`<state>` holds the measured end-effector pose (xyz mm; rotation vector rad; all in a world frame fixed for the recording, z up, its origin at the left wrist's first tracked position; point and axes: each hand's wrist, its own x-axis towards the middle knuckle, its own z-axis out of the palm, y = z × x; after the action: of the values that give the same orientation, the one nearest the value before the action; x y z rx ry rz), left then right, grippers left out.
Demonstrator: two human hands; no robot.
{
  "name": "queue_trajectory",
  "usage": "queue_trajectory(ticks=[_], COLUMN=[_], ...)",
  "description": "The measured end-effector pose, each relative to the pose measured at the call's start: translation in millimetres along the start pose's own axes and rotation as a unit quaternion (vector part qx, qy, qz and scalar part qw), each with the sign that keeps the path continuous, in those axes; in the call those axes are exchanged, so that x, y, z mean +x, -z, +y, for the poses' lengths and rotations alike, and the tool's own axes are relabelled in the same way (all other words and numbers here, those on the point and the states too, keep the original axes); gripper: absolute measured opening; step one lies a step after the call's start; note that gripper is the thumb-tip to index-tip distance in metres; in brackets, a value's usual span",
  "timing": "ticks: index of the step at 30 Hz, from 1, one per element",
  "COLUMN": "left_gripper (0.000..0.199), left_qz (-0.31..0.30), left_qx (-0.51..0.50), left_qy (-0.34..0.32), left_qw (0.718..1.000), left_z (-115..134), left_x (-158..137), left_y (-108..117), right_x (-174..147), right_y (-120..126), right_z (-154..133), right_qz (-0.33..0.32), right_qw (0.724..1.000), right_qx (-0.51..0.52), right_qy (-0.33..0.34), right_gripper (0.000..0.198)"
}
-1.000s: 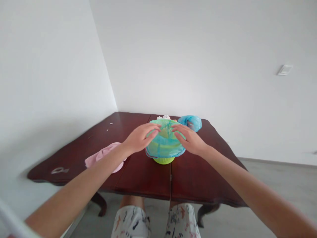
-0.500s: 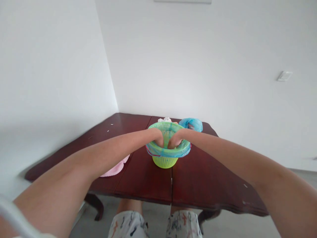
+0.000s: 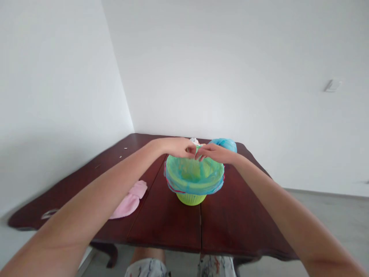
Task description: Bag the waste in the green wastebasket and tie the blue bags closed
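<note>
Where 2 plain white walls [image 3: 216, 77] meet in a corner, a dark reddish-brown tabletop [image 3: 230, 223] stands with its far edge near the back wall. Its finish is glossy, its border wavy, and 2 seams run across it from front to back. Small white specks [image 3: 125, 148] lie toward the far left, and a pale mark [image 3: 49, 214] shows by the left corner. A curved, dark leg [image 3: 108, 252] and a pale grey floor [image 3: 331, 219] are visible below; on the back wall, high to the right, is a white switch plate [image 3: 333, 85].

Near the middle of the tabletop, the yellow-green basket [image 3: 191, 199] stands upright, a translucent blue liner [image 3: 196, 189] spread inside it and folded over its rim. The left hand [image 3: 184, 147] and the right hand [image 3: 213, 152] are close together above the basket's far side, fingers partly curled; whether either has hold of the liner, I cannot tell.

A pink cloth [image 3: 127, 204] lies left of the basket, partly behind the left forearm. Behind the right hand sits a blue plastic bundle [image 3: 226, 144], with something white and crumpled [image 3: 194, 141] to its left.
</note>
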<state>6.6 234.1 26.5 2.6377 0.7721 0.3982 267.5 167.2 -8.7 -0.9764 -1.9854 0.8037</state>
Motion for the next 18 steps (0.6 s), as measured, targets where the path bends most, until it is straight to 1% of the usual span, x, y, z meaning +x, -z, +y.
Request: queue_trajectory(ticks=[1, 2, 3, 4, 5, 6, 7, 8, 10, 11, 13, 15, 16, 18], left_gripper=[0.03, 0.037, 0.043, 0.046, 0.05, 0.056, 0.065, 0.077, 0.102, 0.113, 0.129, 0.129, 0.124, 0.106], left_qz=[0.027, 0.096, 0.179, 0.253, 0.311, 0.348, 0.371, 0.377, 0.355, 0.335, 0.267, 0.208, 0.191, 0.185], left_qx=[-0.043, -0.084, -0.106, -0.105, -0.09, -0.074, -0.053, -0.026, 0.002, 0.007, 0.024, 0.054, 0.067, 0.084], left_qy=[-0.017, -0.024, -0.018, -0.001, 0.026, 0.057, 0.088, 0.121, 0.159, 0.168, 0.167, 0.142, 0.121, 0.066], left_qw=[0.999, 0.991, 0.978, 0.962, 0.946, 0.933, 0.923, 0.918, 0.921, 0.927, 0.949, 0.966, 0.972, 0.977], left_z=[-12, -27, -45, -65, -87, -109, -131, -150, -181, -192, -205, -210, -210, -206], left_x=[-6, -11, -17, -22, -24, -25, -23, -19, -2, 9, 37, 66, 79, 103], left_y=[12, 20, 25, 25, 20, 12, 1, -12, -41, -55, -78, -96, -103, -115], right_x=[-15, -33, -52, -72, -92, -109, -124, -135, -150, -154, -158, -160, -161, -163], right_y=[10, 17, 20, 19, 13, 4, -7, -20, -45, -55, -70, -75, -76, -75], right_z=[6, 17, 31, 49, 70, 92, 113, 133, 165, 177, 191, 201, 205, 214], right_qz=[0.022, 0.103, 0.197, 0.276, 0.328, 0.367, 0.395, 0.403, 0.391, 0.383, 0.366, 0.347, 0.34, 0.335], right_qw=[1.0, 0.993, 0.977, 0.957, 0.941, 0.926, 0.911, 0.903, 0.904, 0.906, 0.914, 0.921, 0.923, 0.922], right_qx=[0.02, 0.053, 0.075, 0.08, 0.077, 0.078, 0.081, 0.083, 0.081, 0.078, 0.067, 0.058, 0.058, 0.071], right_qy=[0.01, 0.025, 0.031, 0.022, -0.002, -0.038, -0.082, -0.123, -0.155, -0.161, -0.163, -0.166, -0.17, -0.181], right_gripper=[0.043, 0.044, 0.044, 0.043, 0.044, 0.049, 0.056, 0.064, 0.07, 0.07, 0.068, 0.064, 0.063, 0.061])
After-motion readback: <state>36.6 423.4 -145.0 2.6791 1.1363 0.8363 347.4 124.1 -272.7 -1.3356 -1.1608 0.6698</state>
